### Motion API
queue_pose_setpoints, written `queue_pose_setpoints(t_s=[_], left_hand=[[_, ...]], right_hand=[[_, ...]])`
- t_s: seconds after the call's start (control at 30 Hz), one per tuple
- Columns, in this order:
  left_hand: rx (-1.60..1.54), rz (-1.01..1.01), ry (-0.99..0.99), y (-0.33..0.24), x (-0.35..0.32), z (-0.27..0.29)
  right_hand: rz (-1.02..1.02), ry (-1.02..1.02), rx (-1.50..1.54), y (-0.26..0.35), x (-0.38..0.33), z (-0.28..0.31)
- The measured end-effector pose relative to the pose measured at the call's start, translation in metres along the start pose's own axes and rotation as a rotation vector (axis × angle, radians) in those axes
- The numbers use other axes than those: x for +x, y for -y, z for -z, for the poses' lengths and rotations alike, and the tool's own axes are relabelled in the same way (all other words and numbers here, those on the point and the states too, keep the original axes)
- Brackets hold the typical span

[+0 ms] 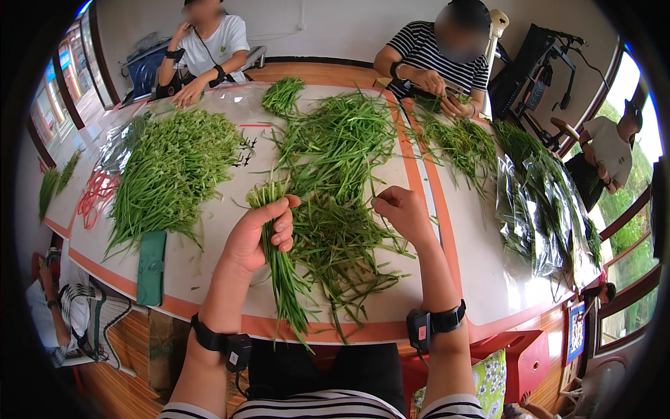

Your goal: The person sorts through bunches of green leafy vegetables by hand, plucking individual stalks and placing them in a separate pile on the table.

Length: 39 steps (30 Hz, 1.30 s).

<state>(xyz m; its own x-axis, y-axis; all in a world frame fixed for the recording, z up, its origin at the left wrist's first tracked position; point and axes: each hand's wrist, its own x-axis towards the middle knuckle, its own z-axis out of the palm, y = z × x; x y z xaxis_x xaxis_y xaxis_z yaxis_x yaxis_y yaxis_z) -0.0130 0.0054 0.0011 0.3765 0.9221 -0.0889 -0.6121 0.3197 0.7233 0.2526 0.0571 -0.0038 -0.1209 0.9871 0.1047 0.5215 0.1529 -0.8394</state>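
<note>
My left hand (259, 234) is closed round a bunch of garlic chives (283, 269), its pale cut ends up by the thumb and the green leaves hanging toward the table's near edge. To the right, my right hand (403, 213) is raised over the table with thumb and forefinger pinched together. What lies in that pinch, if anything, is too small to make out. Between and below my hands spreads a loose heap of chive leaves (342, 258), darker and tangled. Beyond it lies a larger pile of loose chives (342, 136).
A thick stack of chives (174, 167) covers the table's left side, near red ties (98, 199) and a green case (151, 269). Clear bags of greens (541, 216) lie at the right. Two people sit across the table; one handles chives (447, 105). A red stool (520, 363) stands below.
</note>
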Motion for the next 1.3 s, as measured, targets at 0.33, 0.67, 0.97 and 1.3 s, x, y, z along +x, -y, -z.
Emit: queue_pose_setpoints(t_s=[0.33,0.67,0.97,1.3], left_hand=[[0.22,-0.012,-0.08,0.006,-0.002,-0.019],[0.201,-0.195,-0.197,0.005,0.0,-0.011],[0.133,-0.127,-0.127,-0.002,-0.002,-0.008],[0.064,-0.068,-0.053,0.002,0.0,-0.006]], right_hand=[[0.046,0.376,0.55,0.03,-0.031,-0.049],[0.097,0.642,0.2,0.032,-0.027,-0.027],[0.068,-0.205,-0.23,-0.015,0.005,-0.007],[0.144,0.055,-0.275,-0.016,0.019,-0.032]])
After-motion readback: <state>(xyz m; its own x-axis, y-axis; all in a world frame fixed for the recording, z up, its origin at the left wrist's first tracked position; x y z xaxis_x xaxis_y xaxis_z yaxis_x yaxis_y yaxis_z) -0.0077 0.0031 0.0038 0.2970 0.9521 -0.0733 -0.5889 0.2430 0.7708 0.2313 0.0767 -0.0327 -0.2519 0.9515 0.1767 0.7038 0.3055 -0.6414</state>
